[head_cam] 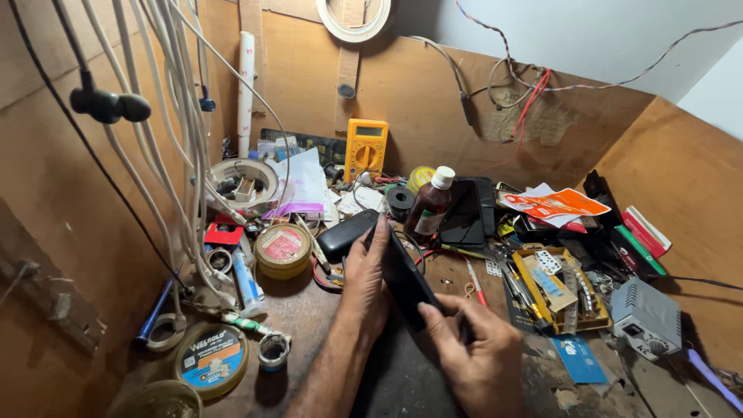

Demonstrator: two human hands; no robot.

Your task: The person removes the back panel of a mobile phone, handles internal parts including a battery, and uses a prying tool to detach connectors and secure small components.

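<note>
A black smartphone (406,279) stands on edge above the middle of the wooden bench, held between both hands. My left hand (364,282) grips its left side, fingers reaching up to the top corner. My right hand (476,348) holds the lower end, thumb pressed on the dark face. A second black phone (346,234) lies flat just behind my left hand. Part of the held phone's lower edge is hidden by my right hand.
A brown bottle with a white cap (430,203), a yellow multimeter (365,147), round tins (283,249), a tape roll (210,358), a yellow tray of small tools (559,290) and a grey box (648,316) crowd the bench. White cables (182,116) hang at the left wall.
</note>
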